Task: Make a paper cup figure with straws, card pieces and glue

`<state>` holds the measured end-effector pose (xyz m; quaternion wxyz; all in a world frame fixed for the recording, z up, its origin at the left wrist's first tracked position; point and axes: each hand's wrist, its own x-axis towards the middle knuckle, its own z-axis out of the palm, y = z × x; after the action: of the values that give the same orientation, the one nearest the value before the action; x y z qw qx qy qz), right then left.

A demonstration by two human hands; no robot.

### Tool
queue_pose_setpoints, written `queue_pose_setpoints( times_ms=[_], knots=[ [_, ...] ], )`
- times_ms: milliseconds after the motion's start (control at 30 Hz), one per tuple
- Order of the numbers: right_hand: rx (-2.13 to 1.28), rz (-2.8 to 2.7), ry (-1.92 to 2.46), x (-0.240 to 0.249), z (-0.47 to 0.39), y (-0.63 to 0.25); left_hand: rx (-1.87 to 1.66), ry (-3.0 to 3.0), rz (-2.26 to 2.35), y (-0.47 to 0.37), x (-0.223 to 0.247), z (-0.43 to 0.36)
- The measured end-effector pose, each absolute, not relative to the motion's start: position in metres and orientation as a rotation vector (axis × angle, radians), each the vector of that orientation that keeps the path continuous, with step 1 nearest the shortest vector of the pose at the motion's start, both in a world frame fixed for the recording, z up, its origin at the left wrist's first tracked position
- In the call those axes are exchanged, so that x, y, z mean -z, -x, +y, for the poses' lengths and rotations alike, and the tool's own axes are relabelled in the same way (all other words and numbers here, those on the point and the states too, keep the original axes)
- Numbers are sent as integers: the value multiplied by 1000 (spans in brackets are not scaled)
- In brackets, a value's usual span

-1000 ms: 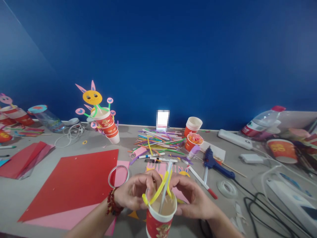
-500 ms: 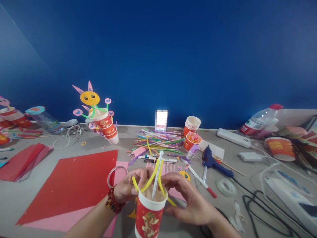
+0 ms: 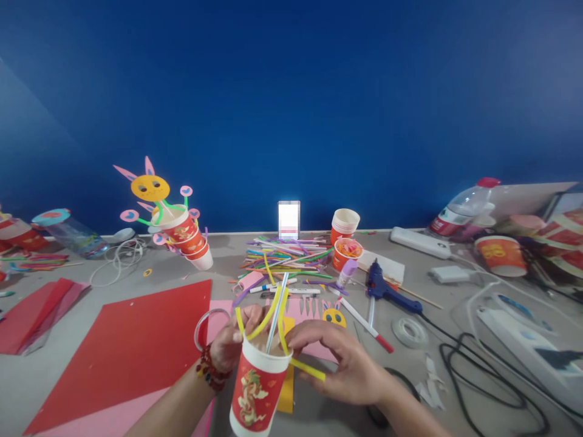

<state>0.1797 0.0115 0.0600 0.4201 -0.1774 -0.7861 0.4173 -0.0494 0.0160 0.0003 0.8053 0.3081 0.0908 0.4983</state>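
Observation:
A red paper cup (image 3: 257, 388) with a white rim and a dragon print tilts slightly in front of me. Several bent yellow pipe cleaners (image 3: 262, 325) and upright pale stems (image 3: 277, 312) rise out of its mouth. My left hand (image 3: 230, 340), wearing a beaded bracelet, grips the cup from its far left side; some of its fingers are hidden behind the stems. Curled at the right of the rim is my right hand (image 3: 344, 364), its fingertips on a yellow pipe cleaner (image 3: 307, 368) that bends over the rim and slants down toward the thumb.
Red sheets (image 3: 132, 346) lie at left, behind them a bunny-faced cup figure (image 3: 180, 227). A pile of coloured stems (image 3: 286, 258), stacked cups (image 3: 345, 224) and a small cup (image 3: 347, 255) stand ahead. A blue glue gun (image 3: 392, 291), tape roll (image 3: 410, 332) and black cable (image 3: 473, 370) lie right.
The cup and both hands sit slightly further left in view and the cup leans more. A yellow strip of paper behind the cup now shows. The camera has turned slightly.

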Motion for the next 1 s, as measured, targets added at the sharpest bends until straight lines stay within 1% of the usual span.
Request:
queue_pose_setpoints(
  times_ms=[100, 267, 367, 533, 767, 1000],
  knots=[
    [-1143, -1908, 378, -62, 13, -179, -1033, -668, 177, 49, 0, 17],
    [-1552, -1641, 276, -60, 15, -178, -1046, -686, 199, 51, 2, 16],
    [-1715, -1497, 242, -56, 14, -176, -1027, -696, 205, 51, 2, 15],
    [-1814, -1391, 251, -47, 9, -172, -984, -717, 213, 48, -4, 15],
    [-1968, -1311, 214, -42, 6, -167, -940, -755, 236, 52, 2, 15],
    [-2046, -1304, 207, -38, 8, -166, -937, -810, 236, 50, -11, 15]
  ],
)
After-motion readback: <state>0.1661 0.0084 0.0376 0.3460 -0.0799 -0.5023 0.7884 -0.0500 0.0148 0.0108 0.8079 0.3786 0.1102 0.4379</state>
